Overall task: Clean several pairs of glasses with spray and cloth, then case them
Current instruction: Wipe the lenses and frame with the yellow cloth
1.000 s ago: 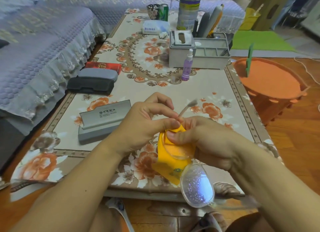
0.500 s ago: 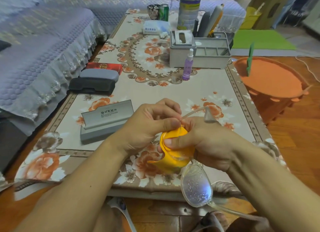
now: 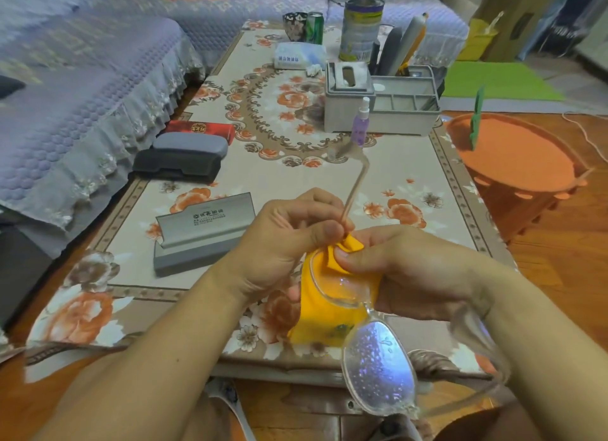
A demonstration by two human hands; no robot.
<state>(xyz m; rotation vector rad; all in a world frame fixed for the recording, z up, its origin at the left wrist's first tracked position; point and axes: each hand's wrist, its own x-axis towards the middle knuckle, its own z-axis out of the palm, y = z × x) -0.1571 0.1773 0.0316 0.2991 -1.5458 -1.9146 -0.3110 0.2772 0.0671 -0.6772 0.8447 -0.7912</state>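
We hold a pair of clear-framed glasses (image 3: 378, 352) over the near edge of the table (image 3: 296, 177), which is covered in a flowered cloth. Our left hand (image 3: 283, 246) has its thumb and fingers curled, pinching the yellow cloth (image 3: 325, 305) against the far lens near the hinge. Our right hand (image 3: 408, 269) grips the same lens from the other side, thumb pressing the bunched top of the cloth. The cloth wraps behind that far lens and hangs down below it. The near lens sticks out toward us, bare of cloth and speckled with droplets. One temple arm rises up and away from between our hands, ending near the small purple spray bottle (image 3: 361, 121), which stands upright farther back on the table. The other arm curves off to the right under our right wrist.

An open grey case (image 3: 204, 233) lies on the table just left of our left hand. Farther left sit a closed black case (image 3: 177, 166), a grey case (image 3: 190, 144) and a red case (image 3: 200, 129), side by side. A grey organiser (image 3: 381, 105) stands behind the bottle.
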